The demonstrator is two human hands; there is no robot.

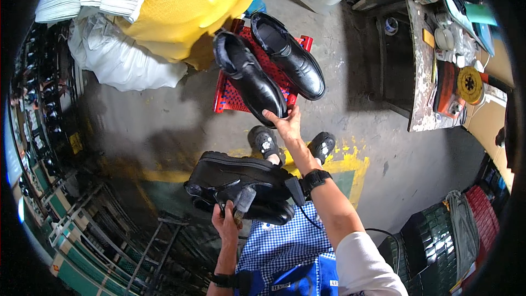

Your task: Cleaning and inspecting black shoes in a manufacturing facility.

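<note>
Two hands, three black shoes, seen from above.
Nearest us, our left hand [227, 220] is closed around a small brush [243, 201] against the black shoe [238, 178] resting on our lap. Farther out, our right hand [286, 123] grips the toe of a second black shoe [249, 77], held just above a red mat [230, 96] on the floor, beside a third shoe [290, 55].

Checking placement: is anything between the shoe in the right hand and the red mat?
Nothing visible. The right hand holds the shoe by its toe over the red mat, beside a second shoe already there.
</note>
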